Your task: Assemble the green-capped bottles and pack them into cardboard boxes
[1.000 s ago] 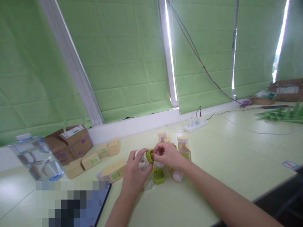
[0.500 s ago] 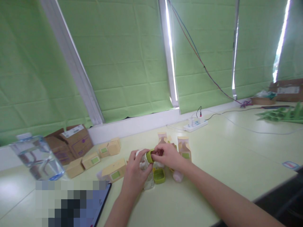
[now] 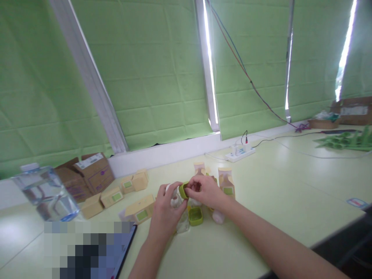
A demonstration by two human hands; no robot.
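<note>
Green cup (image 3: pixel 183 192) held in left grip (image 3: pixel 167 204), mouth facing right grip (image 3: pixel 207 189), narrowed at the opening; can't tell whether right pinches anything. Looks like working inside; next move needs left steady.

An office-style workroom: long pale table (image 3: pixel 290 186), power strip (image 3: pixel 240 155) sitting on it with plugs in, green blinds (image 3: pixel 252 42) hanging behind that strip, a cardboard box (image 3: pixel 99 176) well to its left and, nearer us than the strip, a part-pixelated screen (image 3: pixel 122 248), perhaps a tablet's.
</note>
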